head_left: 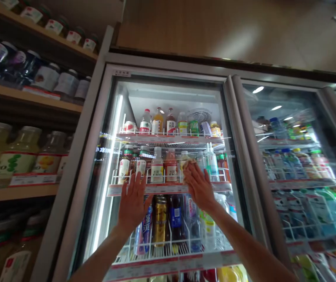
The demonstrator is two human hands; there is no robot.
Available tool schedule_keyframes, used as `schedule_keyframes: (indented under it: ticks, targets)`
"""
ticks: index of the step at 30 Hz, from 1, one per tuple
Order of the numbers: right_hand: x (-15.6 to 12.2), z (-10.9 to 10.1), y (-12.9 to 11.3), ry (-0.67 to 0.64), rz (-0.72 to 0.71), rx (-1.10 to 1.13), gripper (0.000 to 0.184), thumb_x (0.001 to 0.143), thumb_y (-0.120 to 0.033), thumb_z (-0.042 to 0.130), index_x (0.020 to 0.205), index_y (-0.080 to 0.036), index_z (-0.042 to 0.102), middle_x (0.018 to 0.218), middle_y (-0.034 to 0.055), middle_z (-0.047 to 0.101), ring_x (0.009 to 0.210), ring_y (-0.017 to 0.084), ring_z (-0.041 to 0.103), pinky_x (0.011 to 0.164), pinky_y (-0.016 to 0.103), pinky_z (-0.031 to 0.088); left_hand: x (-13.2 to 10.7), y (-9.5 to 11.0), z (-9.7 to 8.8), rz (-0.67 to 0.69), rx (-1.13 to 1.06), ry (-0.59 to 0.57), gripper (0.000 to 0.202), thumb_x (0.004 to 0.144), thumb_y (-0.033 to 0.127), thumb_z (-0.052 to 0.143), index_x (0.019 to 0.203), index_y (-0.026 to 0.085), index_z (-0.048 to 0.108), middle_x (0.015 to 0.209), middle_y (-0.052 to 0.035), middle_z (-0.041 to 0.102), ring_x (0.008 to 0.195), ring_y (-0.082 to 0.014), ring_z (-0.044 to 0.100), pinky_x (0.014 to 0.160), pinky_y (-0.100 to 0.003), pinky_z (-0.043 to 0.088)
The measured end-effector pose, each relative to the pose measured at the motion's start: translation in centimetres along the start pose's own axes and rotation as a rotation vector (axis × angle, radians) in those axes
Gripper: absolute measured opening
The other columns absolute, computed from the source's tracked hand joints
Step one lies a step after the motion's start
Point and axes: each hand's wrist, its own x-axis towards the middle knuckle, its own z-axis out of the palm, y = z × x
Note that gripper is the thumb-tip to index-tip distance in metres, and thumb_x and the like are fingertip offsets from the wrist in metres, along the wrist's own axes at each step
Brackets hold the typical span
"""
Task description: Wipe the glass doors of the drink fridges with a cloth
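Observation:
I face a tall drinks fridge with a glass door (168,98). My left hand (132,199) lies flat and open on the glass, fingers spread and pointing up, level with the middle shelf. My right hand (199,187) presses a small pale cloth (185,163) against the glass a little higher and to the right. Its fingers are stretched over the cloth. Behind the glass, bottles (157,166) and cans (160,219) stand in rows on white wire shelves.
Wooden shelves (23,100) with jars and large juice bottles fill the left side. A second glass-door fridge (297,164) full of bottles stands to the right, behind a grey metal door frame (244,156). Ceiling lights reflect in its glass.

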Motion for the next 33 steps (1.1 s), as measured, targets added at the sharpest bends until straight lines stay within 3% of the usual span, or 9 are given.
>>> schedule_keyframes:
  ticks: [2,7,12,14,18,22,24,29,33]
  targets:
    - [-0.3,-0.3,1.1,-0.004,-0.007,-0.024,0.048,0.089,-0.024,0.035,0.137,-0.027,0.032,0.143,0.0047,0.036,0.135,0.021,0.024,0.108,0.047,0.019,0.0,0.0,0.0,-0.002,0.012,-0.002,0.066,0.089,0.043,0.035,0.143,0.017,0.007,0.147,-0.0124,0.021,0.138,-0.0264,0.015,0.11,-0.048,0.016]
    - [0.6,-0.1,3.5,0.246,0.499,-0.087,0.048,0.089,-0.027,0.034,0.135,-0.018,0.037,0.141,0.0144,0.035,0.132,0.03,0.028,0.101,0.055,0.024,0.1,0.3,-0.2,-0.009,0.023,-0.025,0.067,0.089,0.043,0.035,0.143,0.015,0.007,0.147,-0.0135,0.021,0.138,-0.0274,0.014,0.11,-0.05,0.016]
    - [0.2,-0.3,0.7,-0.041,-0.028,0.004,0.047,0.088,-0.024,0.034,0.136,-0.027,0.035,0.144,0.0036,0.033,0.136,0.02,0.021,0.109,0.045,0.017,0.1,0.2,-0.1,-0.007,-0.002,-0.024,0.066,0.089,0.043,0.035,0.143,0.017,0.007,0.148,-0.0126,0.02,0.138,-0.0269,0.013,0.11,-0.049,0.016]
    - [-0.9,-0.7,1.7,0.021,0.039,-0.037,0.046,0.089,-0.026,0.035,0.135,-0.026,0.036,0.142,0.0056,0.037,0.134,0.02,0.026,0.108,0.045,0.018,0.1,0.2,-0.1,-0.009,-0.009,-0.027,0.066,0.089,0.043,0.035,0.143,0.017,0.007,0.148,-0.0123,0.019,0.138,-0.027,0.013,0.11,-0.05,0.015]
    - [-2.3,-0.8,3.2,0.218,0.45,-0.135,0.046,0.09,-0.029,0.034,0.134,-0.018,0.038,0.14,0.015,0.037,0.132,0.027,0.029,0.102,0.05,0.024,0.1,0.3,-0.2,-0.017,-0.028,-0.04,0.067,0.088,0.043,0.037,0.143,0.017,0.009,0.149,-0.012,0.017,0.138,-0.0271,0.012,0.11,-0.05,0.014]
    - [-3.0,-0.7,1.7,-0.008,0.076,-0.035,0.047,0.09,-0.027,0.034,0.136,-0.024,0.035,0.144,0.0072,0.034,0.136,0.022,0.022,0.107,0.045,0.02,0.1,0.3,-0.3,-0.033,-0.053,-0.055,0.066,0.089,0.042,0.037,0.143,0.018,0.009,0.148,-0.0114,0.018,0.138,-0.0264,0.012,0.11,-0.05,0.013]
    - [-3.2,-0.8,2.1,-0.033,0.06,-0.03,0.048,0.089,-0.028,0.035,0.137,-0.027,0.033,0.143,0.0051,0.034,0.135,0.021,0.025,0.108,0.045,0.017,0.1,0.2,-0.3,-0.029,-0.051,-0.061,0.066,0.088,0.042,0.037,0.143,0.018,0.009,0.148,-0.0115,0.019,0.138,-0.0264,0.012,0.11,-0.049,0.013]
    - [-3.6,-0.7,3.0,0.182,0.55,-0.12,0.051,0.089,-0.029,0.034,0.138,-0.018,0.032,0.144,0.013,0.031,0.134,0.029,0.025,0.103,0.053,0.022,0.1,0.3,-0.3,-0.028,-0.043,-0.064,0.066,0.089,0.042,0.036,0.143,0.017,0.008,0.149,-0.0117,0.017,0.138,-0.0263,0.012,0.111,-0.049,0.013]
    - [-4.7,-1.0,0.5,-0.037,0.077,0.008,0.05,0.088,-0.025,0.037,0.137,-0.026,0.033,0.145,0.0052,0.032,0.136,0.023,0.02,0.108,0.047,0.019,0.1,0.4,-0.4,-0.028,-0.027,-0.066,0.066,0.089,0.042,0.035,0.143,0.016,0.007,0.149,-0.0128,0.016,0.138,-0.0266,0.011,0.11,-0.05,0.013]
